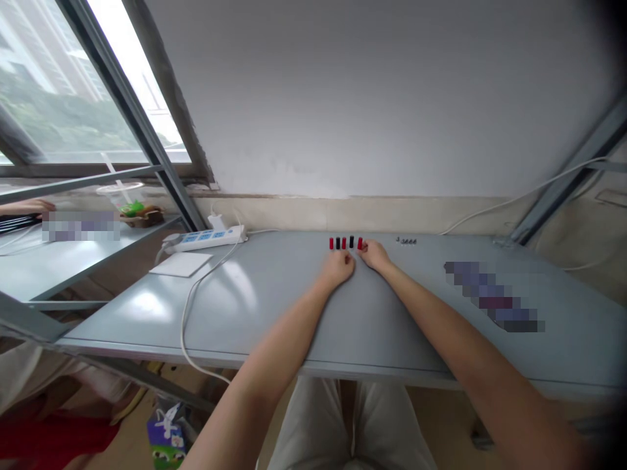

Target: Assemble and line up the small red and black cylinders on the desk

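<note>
Small upright cylinders, red and black by turns, stand in a row near the back of the grey table [274, 294]. A red cylinder [331, 243] is at the left end, followed by a black cylinder [337, 243]. My right hand [375, 255] pinches the red cylinder [360, 243] at the right end, which stands slightly apart from its black neighbour [351, 241]. Just in front of the row, my left hand [337, 267] rests on the table with its fingers curled closed. Whatever those fingers may hold is hidden.
Several small metallic pieces [407, 241] lie right of my hands. A blurred-out long object [494, 297] is on the right. At the left are a power strip [210, 239], a white flat square [181, 264] and a cable [189, 307]. Another person's hand [36, 207] shows far left.
</note>
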Tool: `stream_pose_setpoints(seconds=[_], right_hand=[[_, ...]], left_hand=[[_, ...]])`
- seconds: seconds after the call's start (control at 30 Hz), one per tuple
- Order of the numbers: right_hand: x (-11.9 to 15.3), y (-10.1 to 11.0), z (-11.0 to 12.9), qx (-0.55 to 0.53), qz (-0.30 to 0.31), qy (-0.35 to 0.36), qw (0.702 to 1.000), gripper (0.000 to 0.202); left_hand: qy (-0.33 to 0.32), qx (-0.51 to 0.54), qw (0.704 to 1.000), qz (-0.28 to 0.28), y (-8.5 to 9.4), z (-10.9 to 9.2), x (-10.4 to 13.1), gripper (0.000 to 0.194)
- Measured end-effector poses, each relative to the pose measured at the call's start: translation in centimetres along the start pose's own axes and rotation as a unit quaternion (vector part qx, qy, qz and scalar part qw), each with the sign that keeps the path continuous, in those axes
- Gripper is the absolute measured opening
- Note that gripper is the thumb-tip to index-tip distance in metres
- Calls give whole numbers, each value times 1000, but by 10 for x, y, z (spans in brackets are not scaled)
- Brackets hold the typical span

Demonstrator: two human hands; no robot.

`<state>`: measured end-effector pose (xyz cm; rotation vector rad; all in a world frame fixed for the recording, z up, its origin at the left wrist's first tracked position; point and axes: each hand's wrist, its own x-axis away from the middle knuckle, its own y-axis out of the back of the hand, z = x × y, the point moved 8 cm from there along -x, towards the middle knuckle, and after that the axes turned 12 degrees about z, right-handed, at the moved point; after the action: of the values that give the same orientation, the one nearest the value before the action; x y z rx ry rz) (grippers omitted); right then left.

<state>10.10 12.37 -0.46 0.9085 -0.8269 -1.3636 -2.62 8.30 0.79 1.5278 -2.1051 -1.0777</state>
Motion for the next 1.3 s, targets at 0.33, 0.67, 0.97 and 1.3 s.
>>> stream_pose_setpoints(seconds=[0.33, 0.67, 0.97, 1.3], right_hand=[[45, 1, 0, 112, -17, 62, 992, 37], [47, -3, -8, 85, 34, 127, 988, 42], [48, -3, -6, 85, 32, 137, 986, 40], [48, -2, -5, 88, 26, 143, 985, 40]], left_hand=[[-43, -94, 994, 39, -7, -11, 5, 12], [-22, -115, 992, 43, -6, -18, 10, 13], [-33, -117, 992, 42, -7, -18, 10, 13], [-32, -100, 994, 41, -8, -15, 7, 10]])
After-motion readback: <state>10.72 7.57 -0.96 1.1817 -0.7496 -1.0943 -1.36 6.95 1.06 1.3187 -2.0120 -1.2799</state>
